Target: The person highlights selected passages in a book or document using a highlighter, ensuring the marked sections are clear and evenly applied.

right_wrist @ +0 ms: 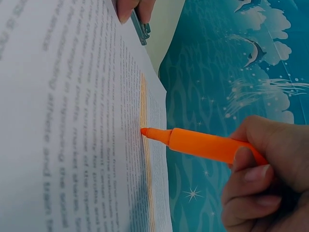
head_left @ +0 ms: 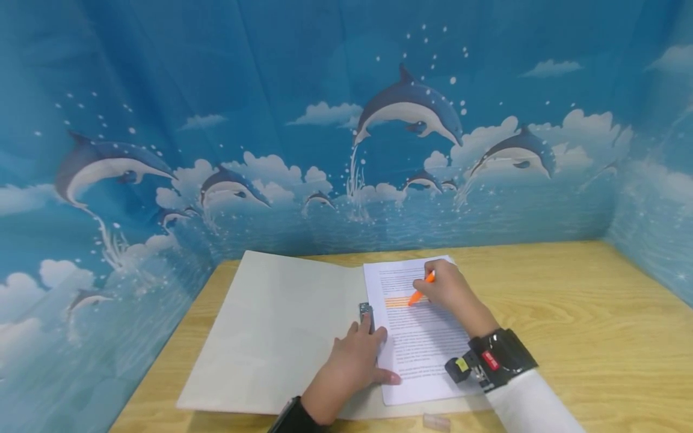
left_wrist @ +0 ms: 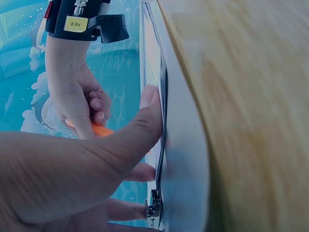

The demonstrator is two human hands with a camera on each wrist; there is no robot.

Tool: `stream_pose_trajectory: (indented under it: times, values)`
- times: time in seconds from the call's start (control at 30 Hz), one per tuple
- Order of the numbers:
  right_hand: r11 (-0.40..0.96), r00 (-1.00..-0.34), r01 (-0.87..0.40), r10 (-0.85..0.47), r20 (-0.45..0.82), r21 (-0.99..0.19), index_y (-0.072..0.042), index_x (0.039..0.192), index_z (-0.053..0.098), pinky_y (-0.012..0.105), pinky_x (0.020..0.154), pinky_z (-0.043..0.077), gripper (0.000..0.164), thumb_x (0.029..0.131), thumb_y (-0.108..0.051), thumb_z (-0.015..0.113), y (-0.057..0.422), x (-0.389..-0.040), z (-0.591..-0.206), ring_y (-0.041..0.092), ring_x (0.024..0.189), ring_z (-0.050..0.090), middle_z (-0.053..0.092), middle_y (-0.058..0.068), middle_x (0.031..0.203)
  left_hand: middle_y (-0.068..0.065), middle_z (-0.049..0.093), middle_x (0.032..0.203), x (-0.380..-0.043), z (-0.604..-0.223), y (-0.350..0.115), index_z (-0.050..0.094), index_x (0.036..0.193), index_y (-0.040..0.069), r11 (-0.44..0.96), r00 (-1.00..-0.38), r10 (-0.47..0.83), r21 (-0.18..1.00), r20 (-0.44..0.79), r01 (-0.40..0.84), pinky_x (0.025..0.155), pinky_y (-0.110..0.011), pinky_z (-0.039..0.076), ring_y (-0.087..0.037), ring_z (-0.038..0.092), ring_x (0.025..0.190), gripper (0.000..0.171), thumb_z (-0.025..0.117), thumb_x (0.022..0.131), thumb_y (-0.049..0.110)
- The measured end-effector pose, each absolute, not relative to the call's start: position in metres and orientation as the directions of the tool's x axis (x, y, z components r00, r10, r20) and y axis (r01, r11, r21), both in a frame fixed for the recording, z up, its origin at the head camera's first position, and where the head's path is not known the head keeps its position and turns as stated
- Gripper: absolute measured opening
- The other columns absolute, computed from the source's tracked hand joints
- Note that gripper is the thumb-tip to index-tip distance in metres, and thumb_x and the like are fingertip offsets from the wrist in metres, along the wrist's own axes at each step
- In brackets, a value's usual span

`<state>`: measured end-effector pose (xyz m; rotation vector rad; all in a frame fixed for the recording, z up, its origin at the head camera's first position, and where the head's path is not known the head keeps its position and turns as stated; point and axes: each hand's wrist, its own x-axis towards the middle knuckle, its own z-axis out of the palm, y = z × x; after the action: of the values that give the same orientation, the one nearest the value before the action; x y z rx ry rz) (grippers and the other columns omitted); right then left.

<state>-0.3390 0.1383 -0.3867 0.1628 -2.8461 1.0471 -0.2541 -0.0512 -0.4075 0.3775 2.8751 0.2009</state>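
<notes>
My right hand (head_left: 446,288) pinches an orange highlighter (right_wrist: 203,146), its tip on the printed page (head_left: 428,361). In the head view, orange highlighted lines (head_left: 397,302) run across the upper part of the text, and the tip stands at them. My left hand (head_left: 354,358) lies with spread fingers at the page's left edge, the thumb on the paper. One of its fingers touches the metal clip (head_left: 364,309) in the fold of an open pale folder (head_left: 276,325). The page stack lies on the folder's right side.
Under the folder is a wood-grain table (head_left: 595,337). A small translucent piece (head_left: 436,422) lies at the near edge, below the page. A blue curtain with dolphins (head_left: 408,108) hangs behind the table and along its sides.
</notes>
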Motion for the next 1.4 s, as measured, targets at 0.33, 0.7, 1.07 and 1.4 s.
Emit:
stream_pose_trajectory:
  times: [0.33, 0.7, 1.07, 1.4]
  values:
    - [0.769, -0.996, -0.079, -0.04, 0.076, -0.634, -0.008, 0.061, 0.042, 0.024, 0.043, 0.036, 0.031, 0.08, -0.016, 0.066, 0.152, -0.34, -0.383, 0.014, 0.045, 0.052, 0.048, 0.002, 0.054, -0.017, 0.036, 0.15, -0.252, -0.406, -0.05, 0.05, 0.132, 0.018, 0.959, -0.94, 0.269, 0.153, -0.209, 0.24, 0.093, -0.066, 0.044, -0.039, 0.037, 0.131, 0.091, 0.074, 0.055, 0.059]
    - [0.786, -0.999, -0.037, -0.031, 0.021, -0.617, -0.004, 0.069, 0.047, 0.025, 0.045, 0.038, 0.027, 0.082, -0.019, 0.065, 0.161, -0.34, -0.377, 0.016, 0.048, 0.054, 0.053, 0.006, 0.057, -0.017, 0.037, 0.15, -0.251, -0.404, -0.051, 0.05, 0.132, 0.017, 0.96, -0.942, 0.265, 0.152, -0.208, 0.236, 0.093, -0.066, 0.044, -0.039, 0.037, 0.131, 0.09, 0.074, 0.055, 0.059]
    - [0.815, -0.998, -0.056, -0.041, 0.039, -0.577, -0.007, 0.064, 0.045, 0.026, 0.046, 0.037, 0.03, 0.082, -0.02, 0.064, 0.172, -0.342, -0.376, 0.015, 0.048, 0.049, 0.047, 0.002, 0.055, -0.017, 0.036, 0.151, -0.251, -0.405, -0.051, 0.05, 0.133, 0.017, 0.959, -0.943, 0.262, 0.161, -0.204, 0.232, 0.094, -0.066, 0.044, -0.039, 0.037, 0.132, 0.091, 0.074, 0.055, 0.058]
    - [0.823, -0.999, -0.043, -0.033, 0.027, -0.567, -0.006, 0.065, 0.046, 0.029, 0.051, 0.039, 0.029, 0.083, -0.019, 0.064, 0.183, -0.341, -0.373, 0.017, 0.05, 0.055, 0.057, 0.005, 0.057, -0.017, 0.036, 0.15, -0.251, -0.406, -0.051, 0.051, 0.132, 0.017, 0.958, -0.944, 0.266, 0.165, -0.195, 0.236, 0.094, -0.066, 0.044, -0.038, 0.037, 0.131, 0.09, 0.074, 0.055, 0.059]
